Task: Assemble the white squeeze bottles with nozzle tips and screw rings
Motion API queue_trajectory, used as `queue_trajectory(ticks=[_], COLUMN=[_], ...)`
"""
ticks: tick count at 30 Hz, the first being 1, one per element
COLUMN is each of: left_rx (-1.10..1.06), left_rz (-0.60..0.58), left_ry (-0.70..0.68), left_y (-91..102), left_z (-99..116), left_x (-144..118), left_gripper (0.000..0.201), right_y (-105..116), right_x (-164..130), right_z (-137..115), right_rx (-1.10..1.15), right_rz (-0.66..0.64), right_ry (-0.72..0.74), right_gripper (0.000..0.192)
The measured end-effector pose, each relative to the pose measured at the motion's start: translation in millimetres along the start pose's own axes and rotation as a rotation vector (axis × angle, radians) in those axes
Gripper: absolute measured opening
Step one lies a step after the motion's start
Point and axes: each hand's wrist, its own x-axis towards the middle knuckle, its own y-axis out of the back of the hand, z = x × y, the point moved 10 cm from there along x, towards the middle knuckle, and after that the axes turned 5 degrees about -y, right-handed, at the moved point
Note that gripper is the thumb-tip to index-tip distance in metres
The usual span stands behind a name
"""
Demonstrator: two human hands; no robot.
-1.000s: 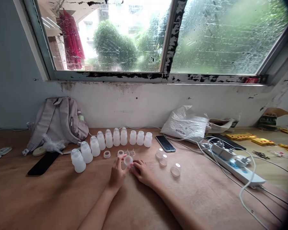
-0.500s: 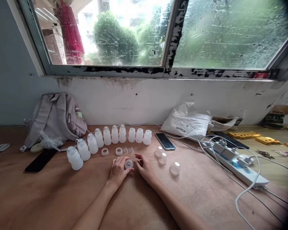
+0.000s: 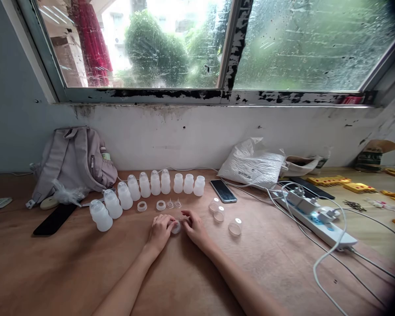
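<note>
Head view: small clear cap on tabletop, pinched between both hands. Left hand grip closed on cap's left side; right hand fingertips touching its right side, grip closed. Cap dead centre between hands, equally near both; no long axis. Row of bottles behind, apart.

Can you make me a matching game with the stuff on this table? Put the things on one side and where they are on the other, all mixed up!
Things:
1. grey fabric backpack
2. white power strip with plugs
3. small clear plastic cap
4. crinkled white plastic bag

Places:
A. between the left hand and right hand
B. far left, against the wall
C. right side, among white cables
D. by the wall, behind the dark phone

Pairs: 1-B, 2-C, 3-A, 4-D
</note>
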Motion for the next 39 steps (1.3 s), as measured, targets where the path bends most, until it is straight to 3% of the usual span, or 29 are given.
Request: queue_trajectory(ticks=[6,10,13,17,22,29,39], left_rx=[-0.339,-0.551,-0.627,-0.724,-0.564,-0.325,-0.321], left_rz=[0.064,-0.001,0.018,-0.022,-0.129,-0.088,-0.023], left_ry=[0.116,0.185,0.253,0.222,0.093,0.021,0.062], left_y=[1.4,-15.0,-16.9,-17.5,-18.5,-10.0,-9.9], left_z=[-5.7,-5.2,-7.2,5.4,21.7,26.9,24.7], left_x=[-3.0,-6.2,-9.3,-10.7,-13.9,-14.7,-15.0], left_gripper=[0.023,0.027,0.030,0.030,0.027,0.033,0.025], right_y=[-8.4,-8.0,-4.9,1.1,-0.6,-6.9,-9.0], right_x=[-10.9,-13.5,-11.6,-8.3,-6.6,-4.4,-3.3], right_z=[-28.1,-31.6,-26.0,-19.3,-11.4,-6.8,-6.6], right_rx=[0.068,0.064,0.076,0.102,0.143,0.118,0.036], right_rz=[-0.148,-0.113,-0.068,-0.021,-0.042,-0.091,-0.047], right_ry=[0.113,0.093,0.039,-0.028,-0.102,-0.142,-0.051], right_gripper=[0.028,0.020,0.014,0.001,0.008,0.008,0.010])
